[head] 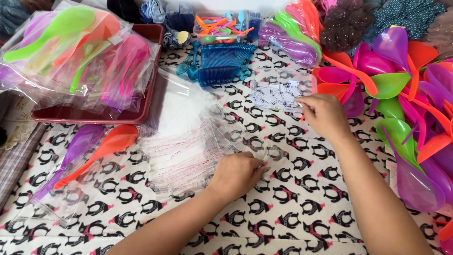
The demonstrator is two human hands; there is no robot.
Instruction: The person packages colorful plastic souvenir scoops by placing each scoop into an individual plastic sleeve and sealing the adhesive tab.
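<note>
cloth (302, 198): white, black penguins | tray (94, 114): dark red | combs (222, 63): blue

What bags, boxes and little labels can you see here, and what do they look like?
Clear plastic bags of coloured ladles: top left, on a dark red tray.
Stack of flat clear bags with red edge lines: middle, under the left hand.
Clear box of small white labels: by the right hand.

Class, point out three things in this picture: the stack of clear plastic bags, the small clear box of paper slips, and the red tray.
Stack of clear plastic bags (181, 153): head view, middle of the stack.
Small clear box of paper slips (278, 94): head view, on the slips inside.
Red tray (89, 115): head view, front rim.
</note>
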